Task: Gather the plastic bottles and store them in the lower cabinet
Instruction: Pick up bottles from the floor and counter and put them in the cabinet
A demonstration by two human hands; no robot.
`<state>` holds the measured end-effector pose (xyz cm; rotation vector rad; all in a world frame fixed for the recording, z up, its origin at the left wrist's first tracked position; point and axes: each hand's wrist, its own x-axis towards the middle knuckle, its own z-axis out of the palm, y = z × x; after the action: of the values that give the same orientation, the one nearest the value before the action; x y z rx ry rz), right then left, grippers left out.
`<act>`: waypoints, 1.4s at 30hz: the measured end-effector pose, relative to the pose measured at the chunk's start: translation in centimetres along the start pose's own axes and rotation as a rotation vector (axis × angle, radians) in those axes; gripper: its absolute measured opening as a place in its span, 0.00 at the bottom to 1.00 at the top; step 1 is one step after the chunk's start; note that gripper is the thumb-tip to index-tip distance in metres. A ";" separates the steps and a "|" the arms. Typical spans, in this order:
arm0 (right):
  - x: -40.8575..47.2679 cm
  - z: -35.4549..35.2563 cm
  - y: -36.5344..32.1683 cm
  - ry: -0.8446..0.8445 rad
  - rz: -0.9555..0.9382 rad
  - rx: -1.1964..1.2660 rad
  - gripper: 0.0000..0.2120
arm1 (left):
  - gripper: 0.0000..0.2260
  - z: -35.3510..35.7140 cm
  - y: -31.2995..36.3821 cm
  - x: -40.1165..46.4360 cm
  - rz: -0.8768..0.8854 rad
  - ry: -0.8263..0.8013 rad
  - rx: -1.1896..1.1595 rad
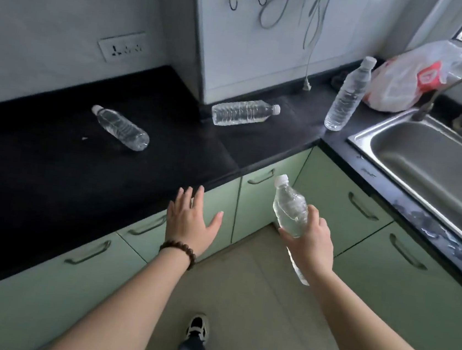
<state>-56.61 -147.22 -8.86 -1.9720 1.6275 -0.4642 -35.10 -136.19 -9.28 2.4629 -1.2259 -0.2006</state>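
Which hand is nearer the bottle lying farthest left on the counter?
Left. The open left hand hovers at the counter edge, below that bottle. The right hand, holding another bottle, is farther right.

The black L-shaped countertop (51,171) carries three clear plastic bottles. Taking the steel sink (432,169) as landmark: the upright bottle (346,96) stands just left of it, a lying bottle (242,113) farther left, another lying bottle (122,129) farthest left. A plastic bag (401,85) sits behind the sink.
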 end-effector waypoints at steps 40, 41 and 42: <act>15.4 18.5 -31.9 -0.181 -0.298 -0.036 0.34 | 0.19 -6.2 -24.4 22.2 0.191 -0.147 -0.074; 15.5 18.7 -32.3 -0.187 -0.307 -0.039 0.35 | 0.19 -6.3 -24.6 21.9 0.205 -0.153 -0.084; 15.5 18.9 -32.6 -0.194 -0.314 -0.040 0.35 | 0.20 -6.4 -24.7 21.5 0.218 -0.152 -0.085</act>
<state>-16.64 -154.64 -5.50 -2.2375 1.2240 -0.3445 -1.86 -137.97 -12.29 2.2557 -1.5056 -0.3767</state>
